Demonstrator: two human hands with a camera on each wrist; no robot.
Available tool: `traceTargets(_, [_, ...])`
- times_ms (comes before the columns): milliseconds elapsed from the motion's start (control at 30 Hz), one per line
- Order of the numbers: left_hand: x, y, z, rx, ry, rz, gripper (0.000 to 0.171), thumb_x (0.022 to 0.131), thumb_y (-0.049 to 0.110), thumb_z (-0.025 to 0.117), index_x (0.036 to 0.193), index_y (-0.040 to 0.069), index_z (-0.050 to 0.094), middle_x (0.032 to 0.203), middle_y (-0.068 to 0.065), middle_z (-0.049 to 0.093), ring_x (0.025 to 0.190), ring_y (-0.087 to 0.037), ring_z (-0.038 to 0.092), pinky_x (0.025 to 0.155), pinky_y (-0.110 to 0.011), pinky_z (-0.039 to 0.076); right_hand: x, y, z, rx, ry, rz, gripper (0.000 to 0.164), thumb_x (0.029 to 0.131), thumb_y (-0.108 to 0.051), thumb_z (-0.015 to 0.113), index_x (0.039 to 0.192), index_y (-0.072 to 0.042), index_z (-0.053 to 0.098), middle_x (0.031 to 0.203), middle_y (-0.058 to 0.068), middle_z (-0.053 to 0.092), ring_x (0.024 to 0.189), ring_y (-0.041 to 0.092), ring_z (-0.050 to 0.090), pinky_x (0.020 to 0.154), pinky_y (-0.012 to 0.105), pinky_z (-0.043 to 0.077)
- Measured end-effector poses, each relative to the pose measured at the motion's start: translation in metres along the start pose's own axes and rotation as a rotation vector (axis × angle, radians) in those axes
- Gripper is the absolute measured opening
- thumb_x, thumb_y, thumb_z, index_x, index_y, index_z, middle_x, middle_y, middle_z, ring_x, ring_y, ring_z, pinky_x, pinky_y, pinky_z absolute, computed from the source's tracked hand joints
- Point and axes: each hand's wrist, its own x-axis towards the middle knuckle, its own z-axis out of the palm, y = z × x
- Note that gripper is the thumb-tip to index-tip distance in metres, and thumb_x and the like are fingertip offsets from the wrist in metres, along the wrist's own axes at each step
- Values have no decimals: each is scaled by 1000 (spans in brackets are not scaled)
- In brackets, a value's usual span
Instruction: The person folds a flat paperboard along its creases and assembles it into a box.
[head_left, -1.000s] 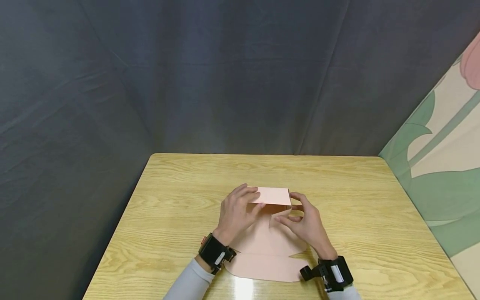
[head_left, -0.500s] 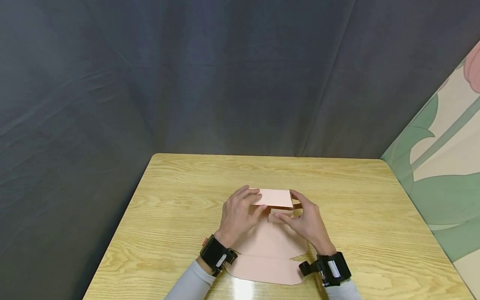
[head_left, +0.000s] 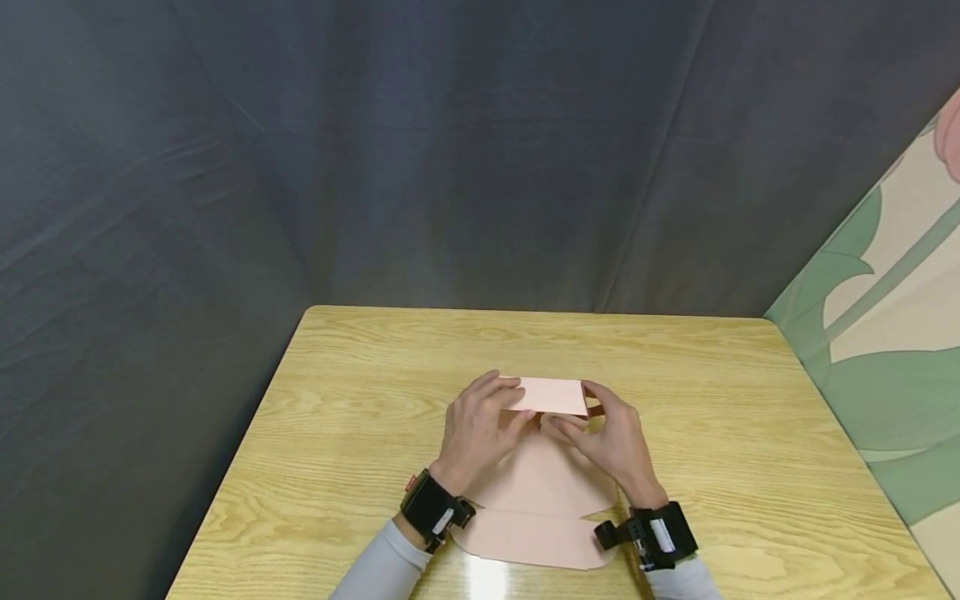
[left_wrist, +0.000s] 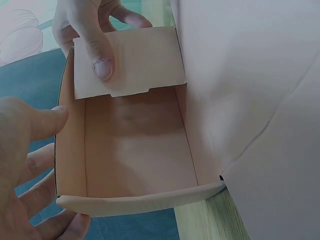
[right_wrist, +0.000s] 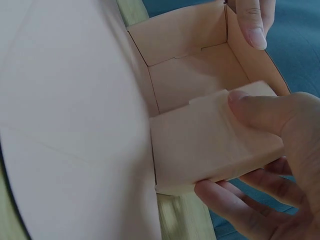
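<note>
A pale pink cardboard box (left_wrist: 140, 155), partly folded, stands tilted up between both hands, its long lid panel (head_left: 542, 479) spread toward the near side of the table. My left hand (head_left: 474, 429) grips the box wall on the left, thumb at the wall's edge and fingers along its outside. On the right side, my right hand (head_left: 618, 437) pinches the folded-over side flap (right_wrist: 210, 130), with the thumb on top and the fingers underneath against the outer side. That flap slants inward over the box's inside, its small tab showing. The opposite side wall (right_wrist: 185, 32) is folded in.
The box is over a light wood-grain table (head_left: 360, 358). Dark grey cloth (head_left: 465, 150) hangs behind and to the left, and a floral-patterned cloth (head_left: 900, 383) borders the right. Each wrist wears a black camera band (head_left: 435, 508).
My right thumb has pushed the side flap inward and up toward the box, so less of it shows in the head view. The left hand keeps its grip nearly unmoved.
</note>
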Motion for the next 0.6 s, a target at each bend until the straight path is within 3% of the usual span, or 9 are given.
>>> traceTargets(200, [-2, -3, 0, 1, 11, 19, 31, 95, 37, 81, 114, 14, 83, 127, -1, 79, 127, -32, 70, 104, -43, 60, -1, 0, 4, -12, 41, -61, 61, 79, -16, 96, 130, 2, 69, 114, 18, 78, 88, 32, 76, 70, 47, 65])
traceTargets(600, [-1, -1, 2, -11, 44, 28, 31, 94, 38, 82, 113, 13, 84, 124, -2, 80, 125, -30, 71, 100, -41, 62, -1, -1, 9, -75, 99, -71, 52, 80, -9, 91, 124, 7, 69, 107, 21, 77, 79, 30, 74, 65, 43, 64])
